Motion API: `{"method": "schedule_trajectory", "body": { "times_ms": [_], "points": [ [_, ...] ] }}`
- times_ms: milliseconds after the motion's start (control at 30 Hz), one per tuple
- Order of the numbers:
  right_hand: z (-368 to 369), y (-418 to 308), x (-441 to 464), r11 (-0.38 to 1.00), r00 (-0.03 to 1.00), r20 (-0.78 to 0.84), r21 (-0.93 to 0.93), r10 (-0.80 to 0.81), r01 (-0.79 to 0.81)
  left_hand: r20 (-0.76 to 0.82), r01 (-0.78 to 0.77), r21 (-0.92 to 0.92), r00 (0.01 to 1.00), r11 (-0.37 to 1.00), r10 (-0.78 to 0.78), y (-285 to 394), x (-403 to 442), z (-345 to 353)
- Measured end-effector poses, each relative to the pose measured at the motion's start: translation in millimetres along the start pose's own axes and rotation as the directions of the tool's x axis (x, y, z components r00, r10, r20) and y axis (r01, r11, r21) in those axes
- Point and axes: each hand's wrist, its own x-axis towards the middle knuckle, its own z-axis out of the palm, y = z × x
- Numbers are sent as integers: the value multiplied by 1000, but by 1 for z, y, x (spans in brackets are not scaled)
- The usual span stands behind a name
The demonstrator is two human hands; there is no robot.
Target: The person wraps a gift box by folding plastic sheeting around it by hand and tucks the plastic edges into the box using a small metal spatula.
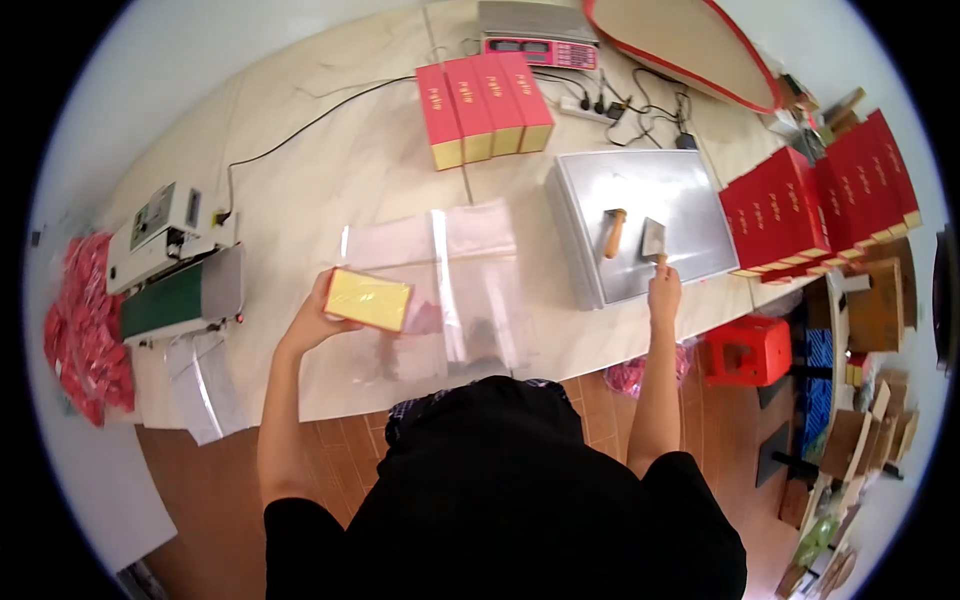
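Observation:
My left hand [316, 318] is closed around a red box [368, 298], whose yellow end faces up. Shiny clear film seems to cover that end. Below it, flat clear plastic bags [480, 235] lie on the table. In my right hand [664, 292] is the handle of a scraper [654, 238], its flat blade over a silver metal plate [590, 175]. I cannot tell whether the blade touches the plate. A second tool with a wooden handle [614, 235] lies on the plate, left of the scraper.
Several red and yellow boxes [485, 105] stand at the back, near a scale [540, 50] and power strip [588, 108]. More red boxes [780, 210] line the right side. A green-belted machine [175, 300] and red packets [85, 330] are left; a red stool [748, 352] is below right.

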Motion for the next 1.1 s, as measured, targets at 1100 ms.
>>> {"method": "schedule_trajectory", "body": {
  "times_ms": [1100],
  "points": [
    [102,-250,-241,592,580,407,788,-706,168,-501,-133,245,830,960,243,28,-50,189]
  ]
}}
